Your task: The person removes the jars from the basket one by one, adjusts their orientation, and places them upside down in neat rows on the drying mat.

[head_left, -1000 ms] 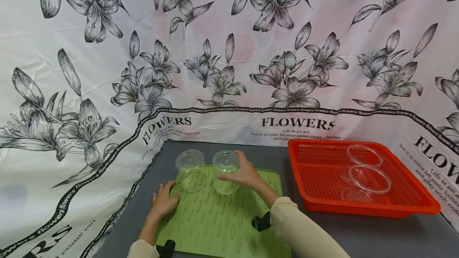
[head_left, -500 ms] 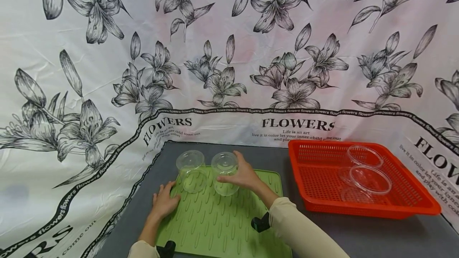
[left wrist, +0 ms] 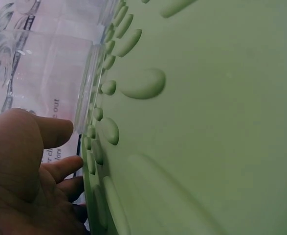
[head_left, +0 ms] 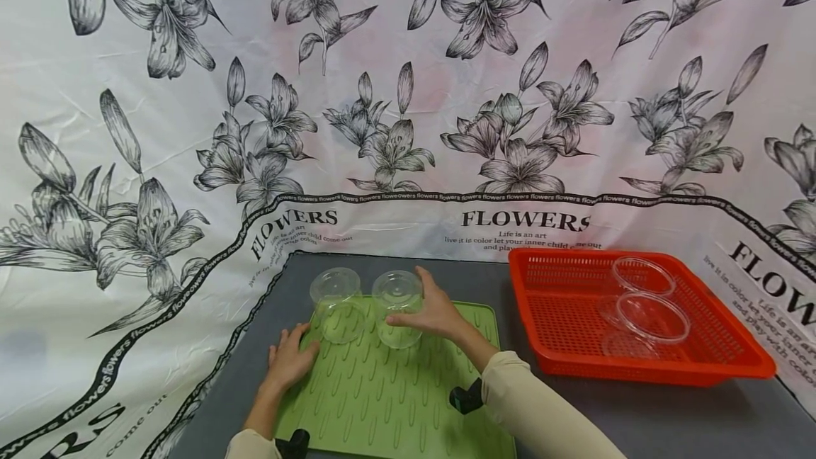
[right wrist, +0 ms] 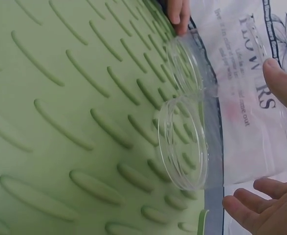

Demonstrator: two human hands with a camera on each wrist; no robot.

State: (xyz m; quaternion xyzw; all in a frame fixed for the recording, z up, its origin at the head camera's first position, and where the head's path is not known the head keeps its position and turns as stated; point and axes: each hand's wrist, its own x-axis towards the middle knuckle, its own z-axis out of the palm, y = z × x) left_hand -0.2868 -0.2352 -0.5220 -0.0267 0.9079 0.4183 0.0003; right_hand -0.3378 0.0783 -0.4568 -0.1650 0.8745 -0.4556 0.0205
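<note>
Two clear plastic cups stand upside down, rims down, on the far part of a green ridged mat [head_left: 395, 402]. My right hand [head_left: 436, 307] holds the right-hand cup [head_left: 397, 292], thumb at its near side and fingers round its right. Just left of it is the other cup [head_left: 335, 289]. My left hand [head_left: 292, 360] rests at the mat's left edge, holding nothing, fingers loosely spread. In the left wrist view, the left thumb [left wrist: 55, 132] reaches right up to the left cup's rim [left wrist: 87, 88].
A red plastic basket [head_left: 554, 363] stands on the grey table [head_left: 472, 271] to the right, with two clear plastic containers [head_left: 653, 317] in it. A white curtain [head_left: 382, 225] with printed flowers hangs behind and along the left. Black devices [head_left: 467, 397] sit on both wrists.
My right hand has shifted the right-hand cup slightly left, towards the other cup. My left hand has stayed at the mat's edge.
</note>
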